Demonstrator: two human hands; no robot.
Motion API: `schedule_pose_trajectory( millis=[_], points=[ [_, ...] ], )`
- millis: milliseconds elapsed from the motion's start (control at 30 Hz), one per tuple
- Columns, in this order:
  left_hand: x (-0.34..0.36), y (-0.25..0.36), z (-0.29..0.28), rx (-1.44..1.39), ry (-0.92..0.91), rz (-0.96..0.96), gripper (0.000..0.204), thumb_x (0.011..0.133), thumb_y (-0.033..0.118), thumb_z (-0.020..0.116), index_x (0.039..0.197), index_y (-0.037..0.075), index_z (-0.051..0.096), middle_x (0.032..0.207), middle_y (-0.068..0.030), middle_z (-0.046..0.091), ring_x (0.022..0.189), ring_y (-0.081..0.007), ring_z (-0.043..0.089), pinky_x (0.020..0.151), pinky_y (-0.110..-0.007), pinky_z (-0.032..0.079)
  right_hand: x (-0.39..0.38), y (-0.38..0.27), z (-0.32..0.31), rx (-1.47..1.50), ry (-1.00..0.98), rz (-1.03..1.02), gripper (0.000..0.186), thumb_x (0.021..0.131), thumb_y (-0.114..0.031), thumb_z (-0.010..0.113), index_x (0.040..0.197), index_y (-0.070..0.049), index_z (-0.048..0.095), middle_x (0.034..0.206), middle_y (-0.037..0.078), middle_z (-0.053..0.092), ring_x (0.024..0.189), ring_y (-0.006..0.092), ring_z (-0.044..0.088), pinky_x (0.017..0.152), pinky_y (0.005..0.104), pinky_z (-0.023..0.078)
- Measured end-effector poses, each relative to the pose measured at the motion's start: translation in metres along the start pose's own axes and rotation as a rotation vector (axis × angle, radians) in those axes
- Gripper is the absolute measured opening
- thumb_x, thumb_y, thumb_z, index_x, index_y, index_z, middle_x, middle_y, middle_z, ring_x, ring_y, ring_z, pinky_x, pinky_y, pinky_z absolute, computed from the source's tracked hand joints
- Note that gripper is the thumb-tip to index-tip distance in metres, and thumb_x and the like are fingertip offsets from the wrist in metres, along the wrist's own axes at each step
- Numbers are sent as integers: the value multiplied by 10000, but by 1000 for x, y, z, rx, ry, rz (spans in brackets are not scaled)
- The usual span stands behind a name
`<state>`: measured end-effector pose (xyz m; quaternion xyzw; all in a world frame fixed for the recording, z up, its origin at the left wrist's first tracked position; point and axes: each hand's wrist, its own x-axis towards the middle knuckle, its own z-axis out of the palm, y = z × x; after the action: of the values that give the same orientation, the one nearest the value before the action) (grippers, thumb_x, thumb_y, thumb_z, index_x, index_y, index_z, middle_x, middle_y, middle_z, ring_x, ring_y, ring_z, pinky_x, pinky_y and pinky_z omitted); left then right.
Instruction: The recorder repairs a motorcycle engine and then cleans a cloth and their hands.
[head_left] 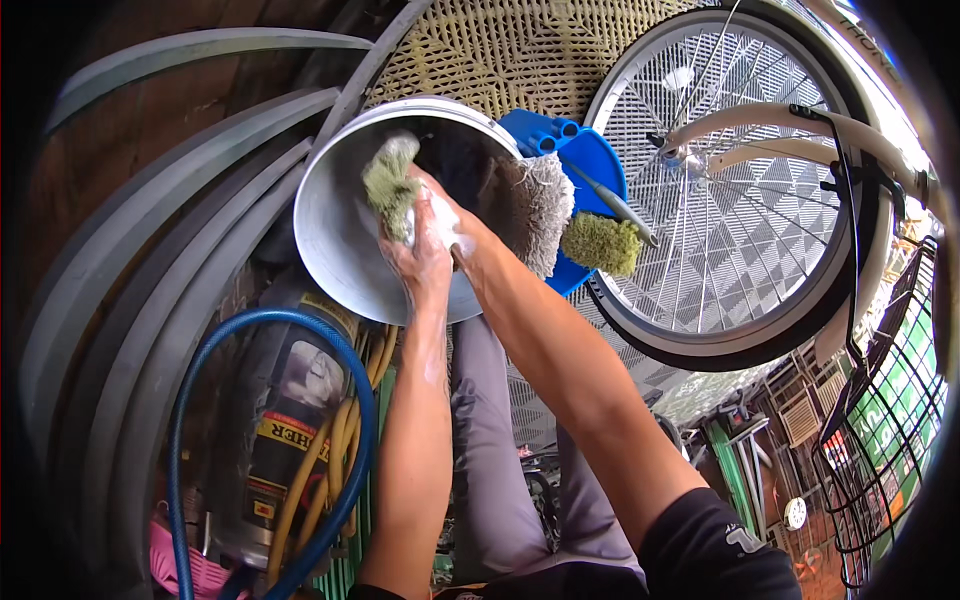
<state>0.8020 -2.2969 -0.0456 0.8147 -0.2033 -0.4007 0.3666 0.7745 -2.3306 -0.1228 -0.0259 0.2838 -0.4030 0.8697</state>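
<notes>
Over the open mouth of a white bucket (pixel 322 235), both my hands are pressed together around a wet, shaggy green cloth (pixel 391 188). My left hand (pixel 412 258) is closed round its lower part, and my right hand (pixel 438 212) grips from the right side. White suds cover both hands and the left wrist. Part of the cloth is hidden by my fingers, and its upper end is blurred. A shaggy grey cloth (pixel 546 215) hangs over the bucket's right rim. Right of it, a fluffy green sponge (pixel 600 245) lies on a blue plastic piece (pixel 613 172), near a grey handle (pixel 625 214).
A bicycle wheel (pixel 640 325) with a cream fork (pixel 770 118) stands at the right, above a black wire basket (pixel 850 470). Curved grey slats (pixel 130 350) line the left. Nearer are a blue hose (pixel 366 430), a yellow hose (pixel 340 440) and a dark machine (pixel 265 400).
</notes>
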Motion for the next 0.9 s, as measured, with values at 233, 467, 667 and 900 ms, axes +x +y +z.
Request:
schedule_pose_trajectory(
  millis=[233,467,667,900],
  points=[
    [82,-27,-16,-144,-38,-296,306,813,168,625,1024,-54,623,920,-94,626,756,-181,597,674,-302,491,-35,-9,41,63,288,389,467,997,-435,338,1272,-87,482,1238,92,553,1112,213,525,985,372,401],
    [56,-18,-29,-227,72,-590,564,904,459,533,1247,12,507,1166,-140,564,1044,-239,564,902,-371,453,-15,3,33,-552,290,284,656,936,-579,405,1309,-44,483,1205,79,550,1061,162,501,934,333,413],
    [48,-1,2,-579,-50,-545,510,959,470,391,1263,72,490,1204,-82,560,1106,-209,535,969,-353,412,-3,-3,-15,-34,363,240,437,953,-334,519,1255,-18,526,1182,75,585,1030,168,566,916,267,436],
    [113,-39,27,357,-436,49,328,889,181,491,1124,-23,595,1051,-152,638,977,-245,581,853,-340,457,-13,-45,-11,-475,452,5,506,881,-160,583,1349,-52,422,1289,104,512,1173,223,486,1004,340,380]
  ],
)
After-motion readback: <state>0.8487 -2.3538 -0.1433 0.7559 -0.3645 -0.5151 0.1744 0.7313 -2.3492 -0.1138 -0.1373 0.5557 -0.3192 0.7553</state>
